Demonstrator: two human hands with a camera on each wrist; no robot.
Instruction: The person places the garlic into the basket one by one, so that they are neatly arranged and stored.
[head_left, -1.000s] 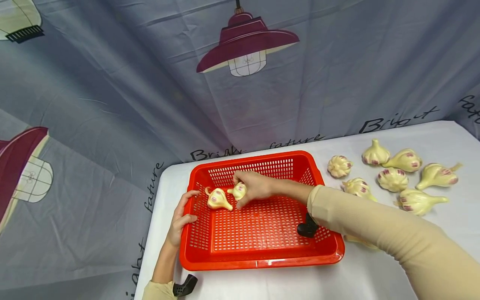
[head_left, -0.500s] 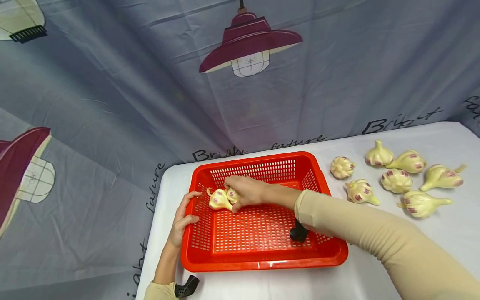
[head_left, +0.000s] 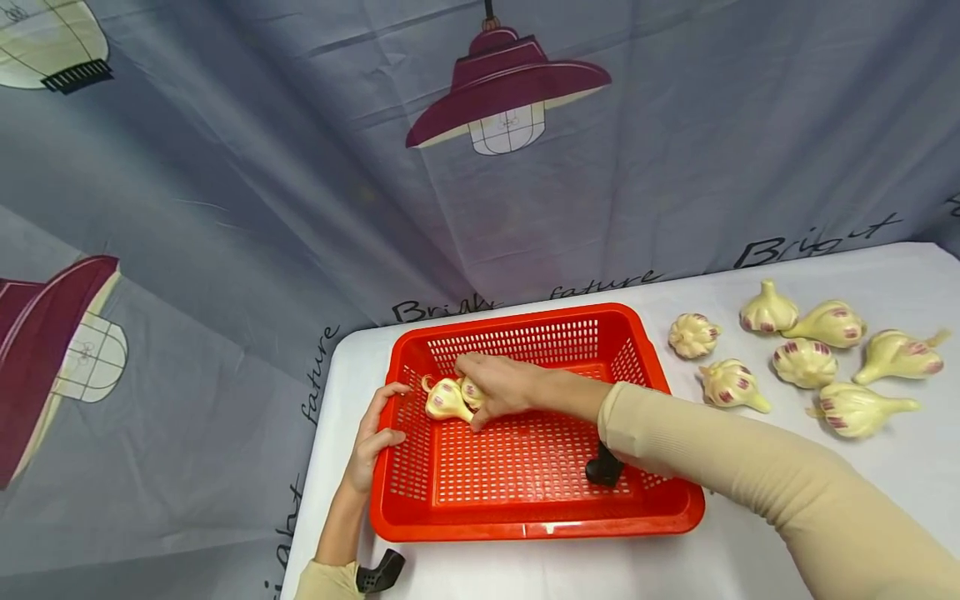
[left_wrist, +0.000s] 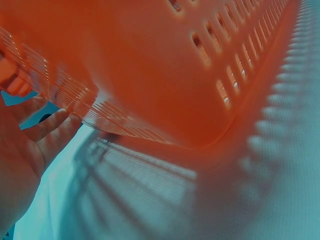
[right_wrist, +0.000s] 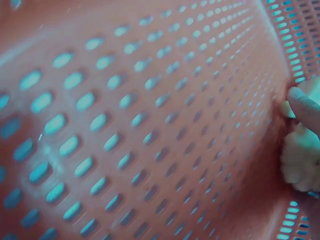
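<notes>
A red plastic basket [head_left: 600, 528] with slotted walls stands on the white tabletop. My left hand [head_left: 367, 450] grips its left rim; in the left wrist view the fingers of that left hand [left_wrist: 30, 145] lie against the outside of the basket wall [left_wrist: 130, 75]. Inside, near the left end, my right hand [head_left: 506, 387] holds a garlic bulb [head_left: 471, 394], partly covered by the fingers. Right against it on the basket floor lies another garlic bulb [head_left: 445, 401], its stem toward my thumb. The right wrist view shows the held garlic bulb [right_wrist: 301, 160] at the right edge.
Several garlic bulbs lie loose on the tabletop right of the basket, the nearest being a round garlic bulb [head_left: 693, 336] and a stemmed garlic bulb [head_left: 731, 385]. A grey printed curtain [head_left: 360, 208] hangs behind the table. My right sleeve [head_left: 720, 450] crosses the basket's right rim.
My right hand has moved left and brought the garlic bulb up beside the other one, then stayed there. The left hand keeps its grip on the rim.
</notes>
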